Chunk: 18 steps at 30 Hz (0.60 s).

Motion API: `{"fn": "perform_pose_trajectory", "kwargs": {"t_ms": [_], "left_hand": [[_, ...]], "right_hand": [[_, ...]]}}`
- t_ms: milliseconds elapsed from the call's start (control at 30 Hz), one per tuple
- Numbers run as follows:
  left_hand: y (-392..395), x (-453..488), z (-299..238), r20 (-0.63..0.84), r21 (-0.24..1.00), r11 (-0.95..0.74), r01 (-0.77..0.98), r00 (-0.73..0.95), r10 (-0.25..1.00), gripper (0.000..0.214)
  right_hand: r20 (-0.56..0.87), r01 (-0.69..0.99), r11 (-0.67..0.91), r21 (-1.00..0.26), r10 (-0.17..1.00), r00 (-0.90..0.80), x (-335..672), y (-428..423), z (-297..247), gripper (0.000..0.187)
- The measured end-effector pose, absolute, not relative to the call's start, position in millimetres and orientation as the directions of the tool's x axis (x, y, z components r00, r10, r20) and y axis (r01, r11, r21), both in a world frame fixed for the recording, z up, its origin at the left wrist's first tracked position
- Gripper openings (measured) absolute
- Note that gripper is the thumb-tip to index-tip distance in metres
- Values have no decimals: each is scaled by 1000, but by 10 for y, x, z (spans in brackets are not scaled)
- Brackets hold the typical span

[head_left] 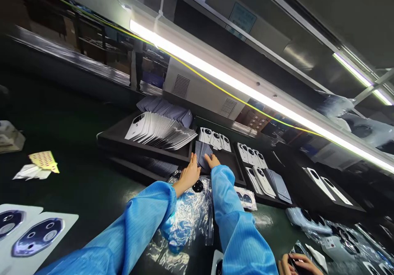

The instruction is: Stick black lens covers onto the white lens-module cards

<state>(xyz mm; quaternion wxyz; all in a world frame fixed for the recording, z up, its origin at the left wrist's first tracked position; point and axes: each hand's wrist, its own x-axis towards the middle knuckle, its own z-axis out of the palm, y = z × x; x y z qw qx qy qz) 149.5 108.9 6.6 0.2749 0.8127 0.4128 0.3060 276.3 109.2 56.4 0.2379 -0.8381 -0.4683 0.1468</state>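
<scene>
So it's a dark green bench (pixel 92 189) under a long light tube (pixel 215 70), with 1 yellow cable (pixel 197 72) strung along it and the whole view tilted. I'll place everything off the middle black tray (pixel 227 160), since the hands are at that.

The dark panels (pixel 203 154) stand in its near-left part, a small leaning stack with both hands around it. Left hand (pixel 188 174) is at their near-left side, fingers straight and close together, more like a flat wall than a grip. Right hand (pixel 213 161) is bent in at the other side, thumb and fingers a bit apart; can't tell if it's really pinching a panel or just touching. My guess is they bracket the stack from 2 sides because thin loose sheets would slide over otherwise.

Behind that stack, at the middle tray's back, there are white panels (pixel 215 137) with black camera rings, overlapping. Left of the middle tray, a bigger left tray (pixel 147 154) has a long fan of white sheets (pixel 160 131), probably leaned like that so each edge is easy to catch. Clear plastic wrap (pixel 193 217) is bunched in front of the middle tray. Way off to its near right, a co-worker's hand (pixel 300 262) is busy too.
</scene>
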Motion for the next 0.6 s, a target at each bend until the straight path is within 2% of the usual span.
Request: {"fn": "perform_pose_trajectory", "kwargs": {"t_ms": [133,267,400,433,467,533,600], "left_hand": [[851,1249,237,237,645,-593,482,611,755,43],[551,858,505,238,586,-712,387,758,608,46],[96,451,680,276,550,-785,286,824,494,36],[-62,369,667,282,539,-800,263,839,465,32],[-233,301,622,276,513,-830,218,874,400,28],[-587,217,450,268,470,-880,73,938,221,23],[-894,206,202,251,413,-909,-58,966,53,33]], "right_hand": [[4,661,-409,-629,849,529,2725,894,877,31],[112,605,-287,-743,838,534,2643,385,1270,27],[347,608,-78,-790,760,549,2308,-604,1582,34],[468,605,64,-793,701,539,2180,-890,1590,37],[531,607,120,-786,635,562,2045,-1173,1549,39],[555,613,65,-787,508,659,1788,-1700,1312,36],[469,563,-95,-821,450,760,1599,-2142,910,37]]}}
